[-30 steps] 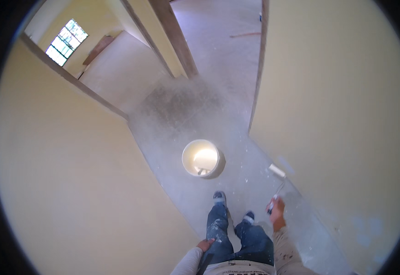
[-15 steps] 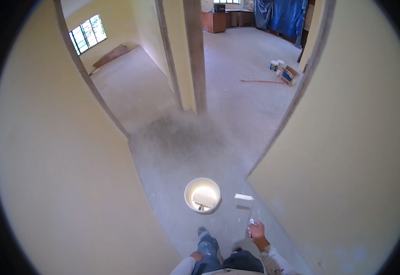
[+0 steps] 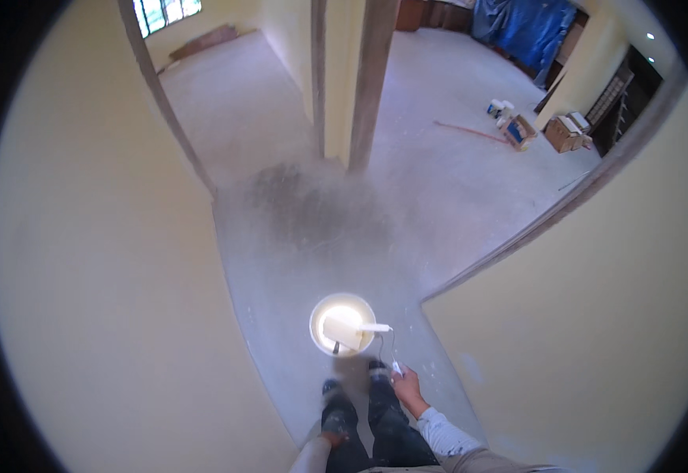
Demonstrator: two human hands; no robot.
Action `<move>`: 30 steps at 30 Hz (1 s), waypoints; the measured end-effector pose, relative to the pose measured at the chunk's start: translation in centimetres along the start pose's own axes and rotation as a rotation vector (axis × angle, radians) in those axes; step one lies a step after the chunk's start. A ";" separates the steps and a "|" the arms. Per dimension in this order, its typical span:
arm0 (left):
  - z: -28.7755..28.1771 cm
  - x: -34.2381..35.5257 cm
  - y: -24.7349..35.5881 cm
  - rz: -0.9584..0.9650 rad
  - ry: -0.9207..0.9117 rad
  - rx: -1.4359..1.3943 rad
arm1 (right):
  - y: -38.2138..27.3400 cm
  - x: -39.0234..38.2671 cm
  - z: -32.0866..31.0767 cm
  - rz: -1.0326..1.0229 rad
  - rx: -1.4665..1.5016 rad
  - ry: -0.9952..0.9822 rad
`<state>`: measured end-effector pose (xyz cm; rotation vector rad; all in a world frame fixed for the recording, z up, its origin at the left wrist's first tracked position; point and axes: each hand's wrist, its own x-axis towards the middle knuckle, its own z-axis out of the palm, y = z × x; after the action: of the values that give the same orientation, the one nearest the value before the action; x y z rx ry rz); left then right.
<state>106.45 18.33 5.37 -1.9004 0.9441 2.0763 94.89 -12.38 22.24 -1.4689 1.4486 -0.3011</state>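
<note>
Right hand: bare
Left hand: bare
Sleeves: I see long, pale grey-white cloth, dark specks on the right one
Trousers: dark, long-legged
Shoes: dark, perhaps pale-banded, too small for me to be sure

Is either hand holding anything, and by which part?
The right hand holds a paint roller by its handle. The left hand, by the left leg, shows nothing held.

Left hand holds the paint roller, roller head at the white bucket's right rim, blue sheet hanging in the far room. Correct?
Wrong hand: the head view shows the right hand holding the paint roller. Roller head at the right rim of the white bucket and blue sheet hanging in the far room are as you said.
</note>
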 end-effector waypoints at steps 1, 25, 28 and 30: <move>0.7 0.9 0.8 0.044 0.068 0.026 | -0.1 0.6 0.4 0.010 -0.006 -0.039; 1.9 0.6 13.1 -0.685 0.472 -0.184 | 9.8 20.0 17.0 0.455 0.199 -0.249; 2.4 0.6 12.7 -0.712 0.450 -0.167 | 12.3 22.4 20.3 0.522 0.183 -0.308; 3.8 0.2 12.5 -0.771 0.458 -0.120 | 14.9 23.3 23.6 0.581 0.172 -0.387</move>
<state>96.66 10.55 9.23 -2.3408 0.0714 1.2981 109.57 -18.03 -10.55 -0.8558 1.4161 0.2054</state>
